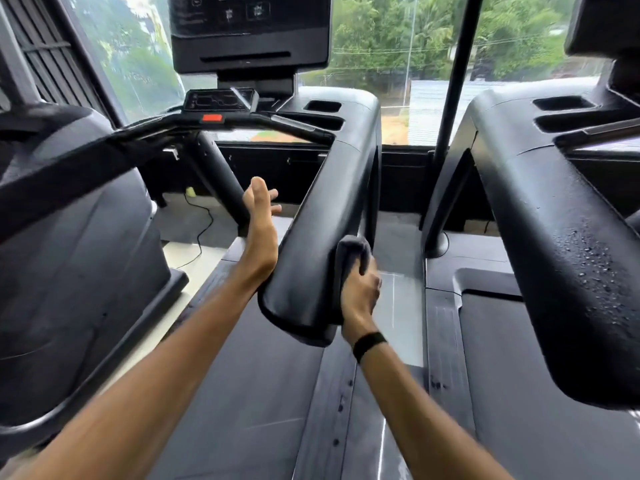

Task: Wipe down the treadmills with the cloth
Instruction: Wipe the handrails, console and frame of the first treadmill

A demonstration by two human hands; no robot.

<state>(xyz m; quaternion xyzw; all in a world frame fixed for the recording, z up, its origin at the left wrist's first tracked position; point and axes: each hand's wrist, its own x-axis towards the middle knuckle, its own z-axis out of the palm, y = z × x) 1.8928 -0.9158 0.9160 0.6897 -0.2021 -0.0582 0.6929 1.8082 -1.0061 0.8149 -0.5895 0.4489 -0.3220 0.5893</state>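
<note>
We see our right hand [360, 289] gripping a dark cloth [349, 254] against the right side of the treadmill's near handrail [322, 216] — our left hand [261, 220] reaches out flat on its left side. Farther off stands the console [249, 32]; another treadmill [554, 216] sits to the right — water droplets dot its handrail.

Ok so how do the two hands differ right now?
The right hand is curled round a grey cloth, pressing it to the outer side of the treadmill arm; the left hand holds nothing, fingers straight, on the arm's inner side. The right wrist wears a black band; the left is bare. Both reach forward.
</note>
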